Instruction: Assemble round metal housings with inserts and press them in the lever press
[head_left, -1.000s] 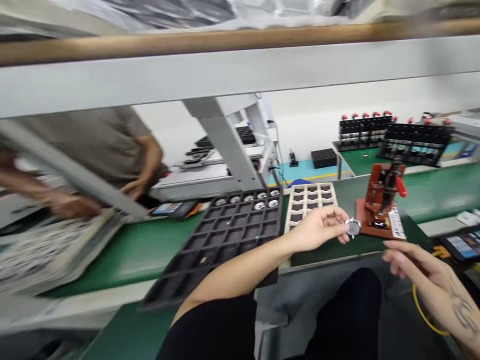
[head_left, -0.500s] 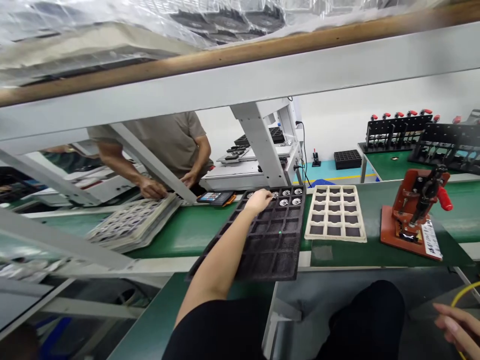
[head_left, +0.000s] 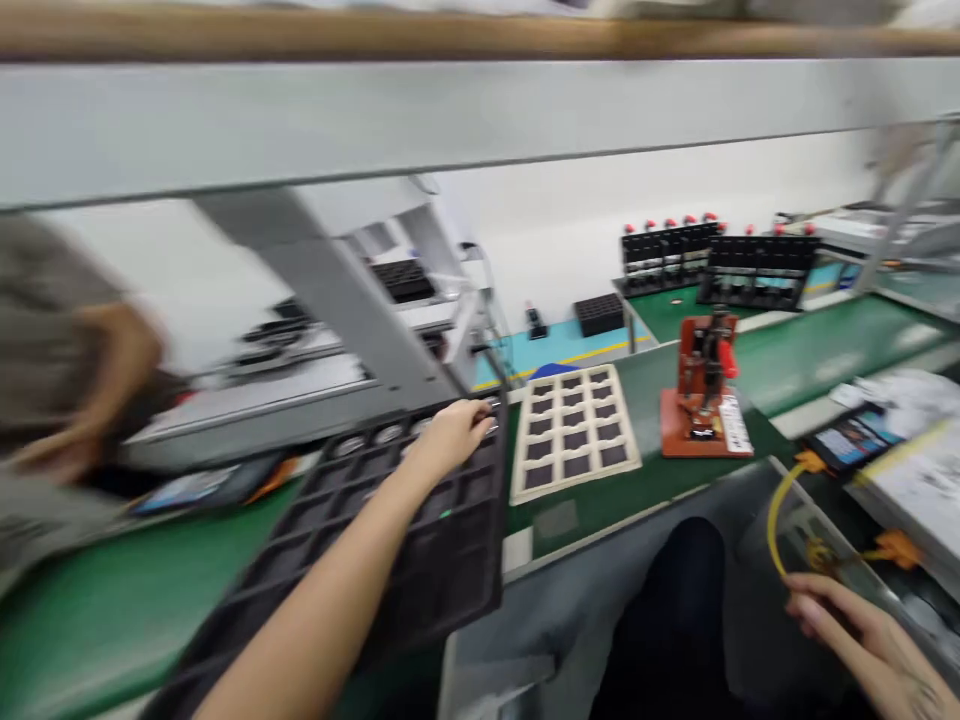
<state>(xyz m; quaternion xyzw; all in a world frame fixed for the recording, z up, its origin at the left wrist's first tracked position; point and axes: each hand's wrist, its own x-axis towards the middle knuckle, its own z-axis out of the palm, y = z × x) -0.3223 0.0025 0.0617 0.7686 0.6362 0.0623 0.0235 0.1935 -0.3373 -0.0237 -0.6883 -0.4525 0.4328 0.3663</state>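
Note:
My left hand (head_left: pixel 452 437) reaches over the far right part of a black foam tray (head_left: pixel 465 560). Its fingers are pinched together beside small round silvery parts that sit in the far pockets; blur hides what is between the fingertips. At lower right my right hand (head_left: pixel 847 620) grips a yellow cable (head_left: pixel 777 520) between thumb and fingers. This cable curves up to an orange plug at a dark handheld device (head_left: pixel 851 440). Just right of the black tray lies a cream tray (head_left: pixel 517 480) with dark-bottomed pockets.
A red-brown toggle clamp fixture (head_left: pixel 701 385) stands on the green bench right of the cream tray. Black clamp racks (head_left: pixel 671 258) are farther back. A grey post (head_left: pixel 330 290) and a white beam (head_left: pixel 480 120) cross in front. A co-worker's arm (head_left: pixel 112 370) shows at left.
The view has swung right and downward, bringing the handheld device and more of the cable into sight. My left hand stays at the tray's far pockets, now nearer its right edge.

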